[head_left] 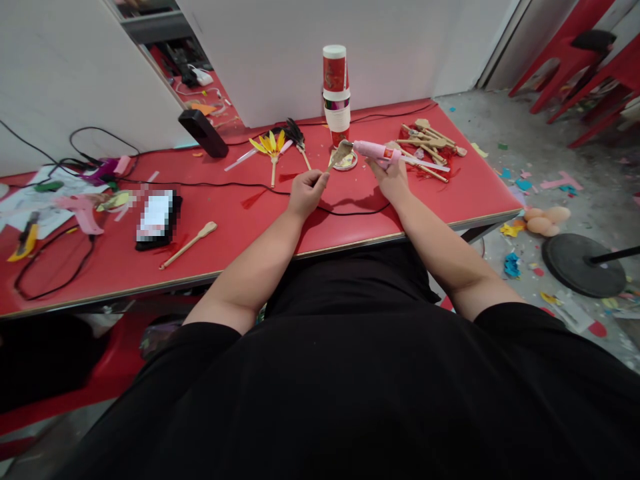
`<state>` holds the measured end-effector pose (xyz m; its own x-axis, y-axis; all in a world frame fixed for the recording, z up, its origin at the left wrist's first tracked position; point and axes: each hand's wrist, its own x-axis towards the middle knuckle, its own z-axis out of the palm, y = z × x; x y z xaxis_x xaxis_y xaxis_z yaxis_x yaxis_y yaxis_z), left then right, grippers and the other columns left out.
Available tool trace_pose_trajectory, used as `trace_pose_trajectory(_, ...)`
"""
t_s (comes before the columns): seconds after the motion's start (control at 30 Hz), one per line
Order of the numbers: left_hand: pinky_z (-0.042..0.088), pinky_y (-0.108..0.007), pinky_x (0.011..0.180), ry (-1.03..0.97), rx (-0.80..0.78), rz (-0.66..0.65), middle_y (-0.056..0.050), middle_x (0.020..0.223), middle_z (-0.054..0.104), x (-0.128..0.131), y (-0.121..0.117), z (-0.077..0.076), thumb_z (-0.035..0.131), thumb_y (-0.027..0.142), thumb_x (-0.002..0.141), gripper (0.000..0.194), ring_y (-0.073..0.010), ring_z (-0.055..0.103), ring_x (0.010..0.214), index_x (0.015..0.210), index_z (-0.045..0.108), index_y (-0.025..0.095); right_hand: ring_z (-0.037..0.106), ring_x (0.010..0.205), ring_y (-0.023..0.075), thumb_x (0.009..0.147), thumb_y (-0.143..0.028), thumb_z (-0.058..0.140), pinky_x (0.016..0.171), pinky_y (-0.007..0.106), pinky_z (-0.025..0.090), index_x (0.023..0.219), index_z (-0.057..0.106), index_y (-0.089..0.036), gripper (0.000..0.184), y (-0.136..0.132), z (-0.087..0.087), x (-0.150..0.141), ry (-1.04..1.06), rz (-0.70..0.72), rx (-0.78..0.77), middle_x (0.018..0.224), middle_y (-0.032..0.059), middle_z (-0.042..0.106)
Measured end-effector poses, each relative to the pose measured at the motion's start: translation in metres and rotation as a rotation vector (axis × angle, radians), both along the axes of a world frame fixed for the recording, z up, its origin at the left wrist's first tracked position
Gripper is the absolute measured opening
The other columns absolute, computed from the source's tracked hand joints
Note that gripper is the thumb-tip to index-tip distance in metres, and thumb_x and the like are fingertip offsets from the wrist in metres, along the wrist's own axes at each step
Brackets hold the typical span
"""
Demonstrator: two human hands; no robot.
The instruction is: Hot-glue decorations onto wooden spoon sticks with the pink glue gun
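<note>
My left hand (307, 193) is closed round the handle of a small wooden paddle-shaped stick (342, 152), its flat head raised toward the right. In my right hand (393, 179) is a pink hot glue gun (376, 152) with a clear glue stick poking from its back. The gun's nozzle touches or nearly touches the paddle head; I cannot tell which. Below them lies a round lid or dish (345, 162), partly hidden. A yellow-feathered stick (273, 150) and a black-feathered stick (299, 140) lie left of my hands.
Stacked paper cups (336, 87) stand at the back. Several wooden sticks with red tassels (430, 143) are heaped right. To the left are one loose stick (189, 245), a phone (157, 217), another pink glue gun (83, 210) and a yellow cutter (26, 240). Black cables cross the red table (240, 233).
</note>
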<state>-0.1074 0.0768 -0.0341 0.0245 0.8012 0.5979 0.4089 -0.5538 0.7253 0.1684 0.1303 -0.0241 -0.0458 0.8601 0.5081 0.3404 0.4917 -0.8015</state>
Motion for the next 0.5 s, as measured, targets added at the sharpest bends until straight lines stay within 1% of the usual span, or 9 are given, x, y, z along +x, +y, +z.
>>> trace_pose_trajectory(0.13, 0.041, -0.037, 0.067, 0.007, -0.001, -0.011, -0.001, 0.067, 0.051, -0.0006, 0.0002, 0.0001, 0.063, 0.093, 0.104, 0.077, -0.0176, 0.049, 0.066, 0.072, 0.059, 0.024, 0.07, 0.113, 0.0334, 0.104, -0.082, 0.076, 0.115, 0.061, 0.066, 0.101, 0.059, -0.03, 0.054, -0.0014, 0.0024, 0.0002, 0.009, -0.004, -0.006, 0.097, 0.0051, 0.064)
trace_pose_trajectory(0.27, 0.04, -0.037, 0.067, 0.002, -0.003, -0.009, -0.001, 0.067, 0.052, -0.0003, 0.0002, 0.0008, 0.063, 0.095, 0.102, 0.078, -0.0177, 0.049, 0.066, 0.072, 0.06, 0.024, 0.071, 0.113, 0.034, 0.105, -0.081, 0.076, 0.119, 0.065, 0.064, 0.103, 0.061, -0.03, 0.054, -0.0005, 0.0027, 0.0009, 0.001, -0.007, 0.011, 0.098, 0.0052, 0.066)
trace_pose_trajectory(0.5, 0.038, -0.036, 0.067, 0.001, -0.021, -0.001, -0.001, 0.066, 0.049, 0.0011, -0.0018, 0.0036, 0.061, 0.101, 0.099, 0.082, -0.0172, 0.045, 0.065, 0.07, 0.058, 0.024, 0.072, 0.117, 0.0339, 0.106, -0.078, 0.075, 0.119, 0.062, 0.064, 0.106, 0.063, -0.029, 0.05, 0.0039, -0.0015, 0.0013, -0.009, 0.004, 0.002, 0.099, 0.0053, 0.067)
